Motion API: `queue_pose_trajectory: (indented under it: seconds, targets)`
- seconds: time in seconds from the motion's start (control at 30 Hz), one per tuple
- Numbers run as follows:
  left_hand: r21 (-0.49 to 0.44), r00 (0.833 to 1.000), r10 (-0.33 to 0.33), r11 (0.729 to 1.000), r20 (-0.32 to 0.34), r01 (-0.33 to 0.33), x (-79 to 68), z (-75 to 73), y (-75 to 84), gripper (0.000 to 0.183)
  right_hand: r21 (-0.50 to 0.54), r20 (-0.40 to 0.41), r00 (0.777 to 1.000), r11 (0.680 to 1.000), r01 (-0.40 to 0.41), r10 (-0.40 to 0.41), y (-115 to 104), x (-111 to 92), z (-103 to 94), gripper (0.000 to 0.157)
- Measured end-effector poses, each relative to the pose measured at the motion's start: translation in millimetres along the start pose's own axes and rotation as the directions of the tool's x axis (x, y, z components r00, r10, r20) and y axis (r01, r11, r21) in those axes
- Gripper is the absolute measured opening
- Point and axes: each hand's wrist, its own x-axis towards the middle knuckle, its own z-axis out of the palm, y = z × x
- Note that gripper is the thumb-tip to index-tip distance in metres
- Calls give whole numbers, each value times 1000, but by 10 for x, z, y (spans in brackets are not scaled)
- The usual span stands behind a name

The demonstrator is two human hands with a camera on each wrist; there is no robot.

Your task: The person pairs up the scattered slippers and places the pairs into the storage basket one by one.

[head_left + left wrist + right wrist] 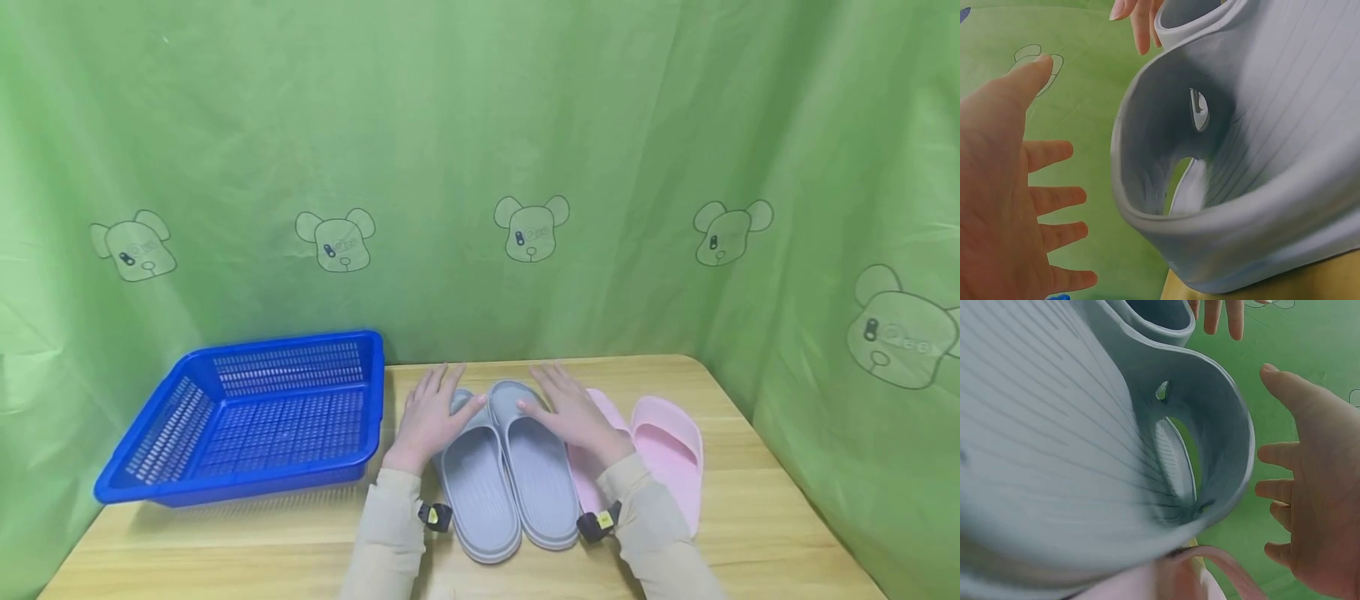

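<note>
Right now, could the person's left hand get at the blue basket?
Probably yes: the left hand looks free, fingers outstretched, and nothing appears to stand between it and the blue basket on its left.

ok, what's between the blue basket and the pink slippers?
Head view: grey slippers and the left hand; the right hand partly overlaps the pink slippers.

A blue basket left of the fingers, pink slippers right of them, table below, green curtain beyond

left sleeve: pale beige, creased | right sleeve: pale beige, creased | black wrist devices: yellow labels
</note>
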Motion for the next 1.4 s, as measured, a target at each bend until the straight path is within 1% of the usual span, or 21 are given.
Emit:
queue_pose_trajectory:
  seconds: [0.13,0.4,0.57,0.67,0.8,0.97,1.07,1.13,1.27,1.33,1.4]
  targets:
    - [-15,1000,-11,1000,15,11,-6,28,-20,75,6,9,1000,1000,2,-2,-18,-8,24,79]
    - [-33,998,-26,999,58,28,-7,61,-56,76,-27,38,999,1000,12,-11,-50,13,90,78]
    - [-24,996,-37,999,75,39,-5,63,-81,76,-43,54,998,998,40,-38,-67,31,112,79]
    - [-27,996,-37,999,85,40,-2,61,-85,76,-38,67,997,998,40,-37,-78,32,116,79]
    - [-35,993,-33,999,109,37,-4,68,-78,75,-16,87,996,999,29,-28,-79,13,123,78]
    - [-41,986,-28,999,164,35,-22,87,-69,78,1,121,992,1000,28,-28,-55,-6,152,78]
    - [-59,981,-13,998,195,25,-30,99,-68,81,20,139,990,999,25,-28,-49,-5,159,77]
    - [-76,978,4,997,210,12,-30,110,-72,81,50,149,988,998,25,-32,-54,-3,151,77]
    - [-101,973,38,995,227,-16,-32,129,-84,82,121,182,983,993,11,-33,-62,-7,117,76]
    - [-108,972,52,994,228,-28,-32,134,-90,80,137,193,980,991,10,-37,-59,-8,107,76]
    - [-105,973,52,994,225,-29,-32,127,-94,79,143,201,979,990,9,-38,-55,-3,103,75]
